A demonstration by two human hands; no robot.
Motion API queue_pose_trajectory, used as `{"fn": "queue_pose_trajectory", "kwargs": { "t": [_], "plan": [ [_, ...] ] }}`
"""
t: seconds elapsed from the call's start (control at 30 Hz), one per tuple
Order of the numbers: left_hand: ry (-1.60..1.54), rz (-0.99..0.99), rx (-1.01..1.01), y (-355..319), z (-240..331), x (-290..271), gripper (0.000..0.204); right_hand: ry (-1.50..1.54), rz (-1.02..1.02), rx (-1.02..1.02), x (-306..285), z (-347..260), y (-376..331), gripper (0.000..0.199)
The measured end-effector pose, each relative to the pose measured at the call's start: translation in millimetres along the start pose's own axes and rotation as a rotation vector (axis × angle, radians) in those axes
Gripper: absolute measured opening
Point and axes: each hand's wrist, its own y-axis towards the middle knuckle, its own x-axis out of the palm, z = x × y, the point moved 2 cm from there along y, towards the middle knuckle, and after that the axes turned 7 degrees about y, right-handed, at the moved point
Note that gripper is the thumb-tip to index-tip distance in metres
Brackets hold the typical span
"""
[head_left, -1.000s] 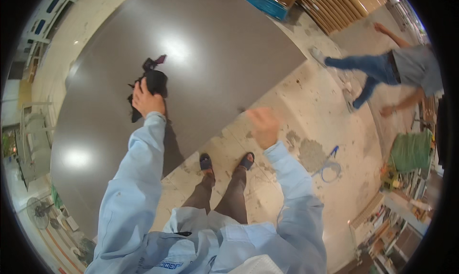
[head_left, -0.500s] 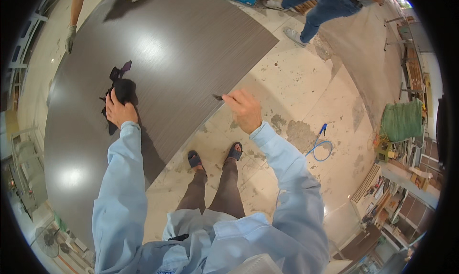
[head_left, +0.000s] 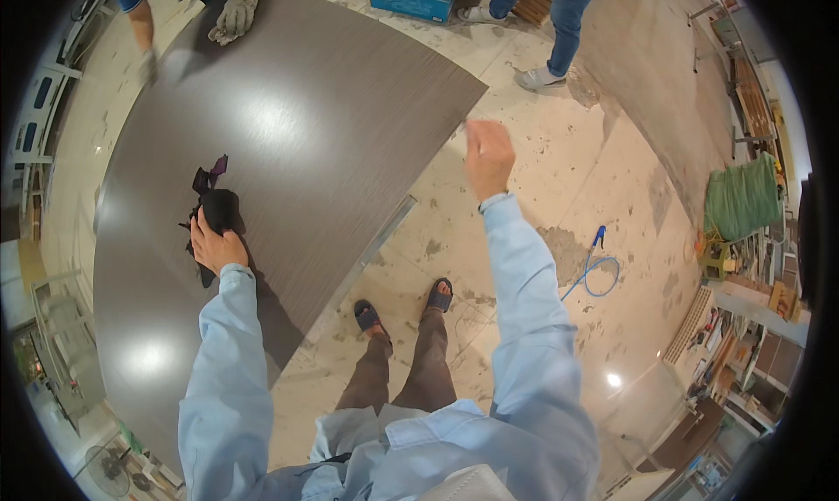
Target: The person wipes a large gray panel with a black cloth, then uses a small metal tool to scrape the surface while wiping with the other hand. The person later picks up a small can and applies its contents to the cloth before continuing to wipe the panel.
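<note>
A large grey wood-grain panel (head_left: pixel 323 125) lies in front of me on the left. My left hand (head_left: pixel 218 246) rests on it, its fingers curved round a bunched black cloth (head_left: pixel 224 211) with ragged strips trailing off. My right hand (head_left: pixel 489 158) is closed in a fist at the panel's right edge, close to the far right corner. Motion blurs its fingertips, and whatever they pinch there is too small and smeared to name.
Across the panel a co-worker's gloved hand (head_left: pixel 235 17) lies on its far edge. Another person's jeans-clad leg (head_left: pixel 568 25) stands beyond the corner, near a blue box (head_left: pixel 411 5). A blue hose with a nozzle (head_left: pixel 599 237) lies on the floor, right of my arm.
My right hand has moved away from me along the panel's edge toward the far corner. My left hand stays on the black cloth. More of the gloved co-worker shows.
</note>
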Motion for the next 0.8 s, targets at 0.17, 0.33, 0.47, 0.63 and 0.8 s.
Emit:
{"fn": "queue_pose_trajectory", "kwargs": {
  "t": [0.17, 0.33, 0.47, 0.63, 0.8],
  "plan": [
    [0.004, 0.011, 0.011, 0.7, -0.4, 0.1, 0.072, -0.08, 0.048, 0.126, 2.8, 3.7, 17.2, 0.009],
    [0.024, 0.009, -0.009, 0.0, -0.6, 2.5, 0.071, 0.133, -0.208, -0.131, -16.9, -66.9, -25.9, 0.013],
    [0.01, 0.009, 0.007, -1.2, -0.2, 3.6, 0.07, -0.191, -0.221, 0.036, -30.2, -53.1, 13.0, 0.019],
    [0.011, 0.007, 0.001, -0.2, 1.6, -0.1, 0.07, -0.334, -0.207, -0.032, -13.5, 17.7, 62.5, 0.015],
    [-0.026, 0.006, 0.002, 0.1, 4.5, -1.7, 0.071, -0.198, -0.261, -0.29, -10.4, 8.8, 40.0, 0.016]
  ]
}}
